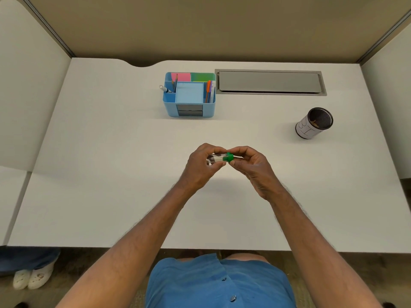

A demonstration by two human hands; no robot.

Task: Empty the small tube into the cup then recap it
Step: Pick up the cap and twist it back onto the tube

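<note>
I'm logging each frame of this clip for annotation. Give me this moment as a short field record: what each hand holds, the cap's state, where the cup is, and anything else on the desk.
left hand: grips the clear small tube, held roughly level above the desk
right hand: fingers pinch the green cap
cap state: on the tube's end; whether tight or loosened cannot be told
cup: upright, far right of the desk, apart from both hands
tube contents: too small to tell
other items: blue desk organizer with pens and notes; grey cable hatch
</note>
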